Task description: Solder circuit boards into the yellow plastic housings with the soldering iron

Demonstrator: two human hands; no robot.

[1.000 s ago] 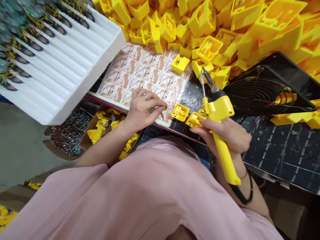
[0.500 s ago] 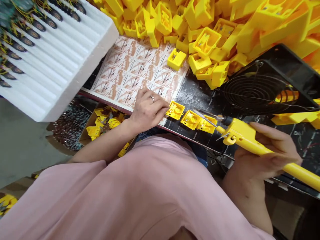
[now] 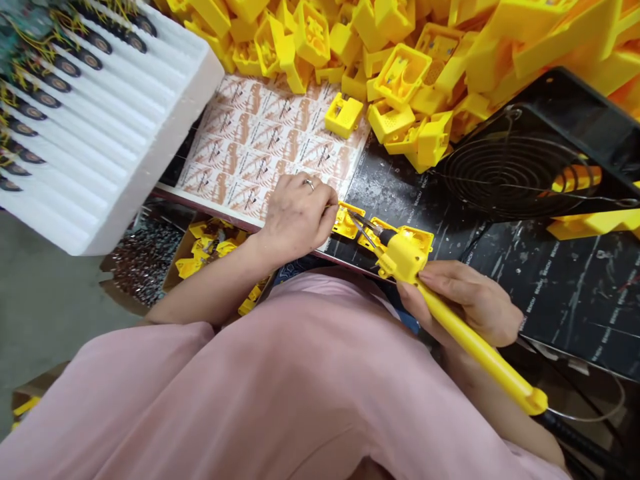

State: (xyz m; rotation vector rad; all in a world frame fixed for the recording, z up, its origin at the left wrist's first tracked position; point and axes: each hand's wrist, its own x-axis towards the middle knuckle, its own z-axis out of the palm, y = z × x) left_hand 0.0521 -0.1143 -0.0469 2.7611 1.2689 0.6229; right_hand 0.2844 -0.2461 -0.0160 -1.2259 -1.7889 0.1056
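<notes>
Right hand (image 3: 463,300) gripping yellow soldering gun (image 3: 405,257) over yellow plastic housing (image 3: 345,221). Left hand (image 3: 297,217) curled just beside it, hold unclear

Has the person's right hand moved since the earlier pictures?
Yes: the right hand has moved left, toward the yellow plastic housing, carrying the soldering iron.

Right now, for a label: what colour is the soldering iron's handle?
Yellow plastic handle, best in head view.

Bright yellow soldering tool (image 3: 475,343); brown-patterned label sheet (image 3: 265,147).
</notes>
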